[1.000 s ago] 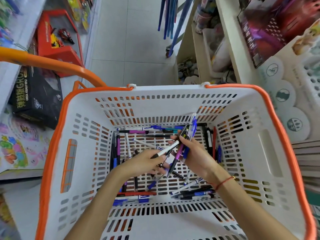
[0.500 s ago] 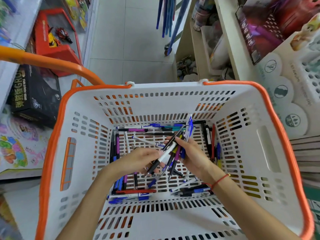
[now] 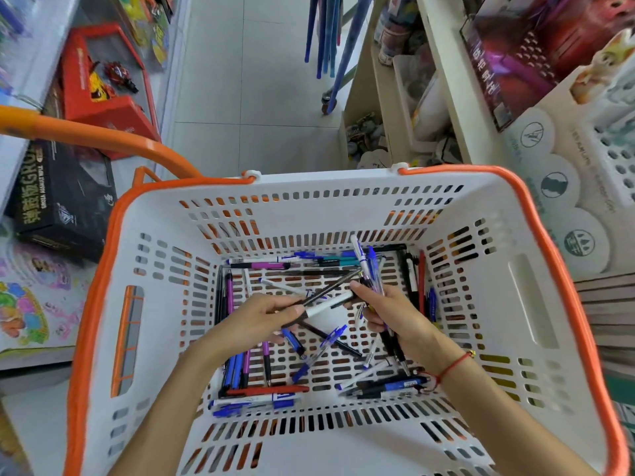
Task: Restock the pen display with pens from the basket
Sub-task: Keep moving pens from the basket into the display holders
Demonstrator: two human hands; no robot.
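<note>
A white basket (image 3: 165,304) with an orange rim fills the view, and several loose pens (image 3: 261,389) lie on its slotted floor. My left hand (image 3: 254,321) pinches a white pen (image 3: 330,305) and a thin dark pen (image 3: 330,290) by their lower ends. Both pens slant up and to the right toward my right hand (image 3: 391,321). That hand grips a bunch of pens (image 3: 369,266), blue, white and purple, whose tops stick up past the fingers. The pen display (image 3: 611,156), a white holed rack, stands at the right edge.
The orange basket handle (image 3: 103,135) arcs over the left side. Shelves with boxed toys (image 3: 62,197) line the left, and shelves with goods (image 3: 429,97) line the right. A tiled aisle floor (image 3: 254,80) runs ahead, with blue poles (image 3: 330,36) standing on it.
My left hand has raised the white pen and a dark pen toward the bunch in my right hand. The bunch has turned more upright.
</note>
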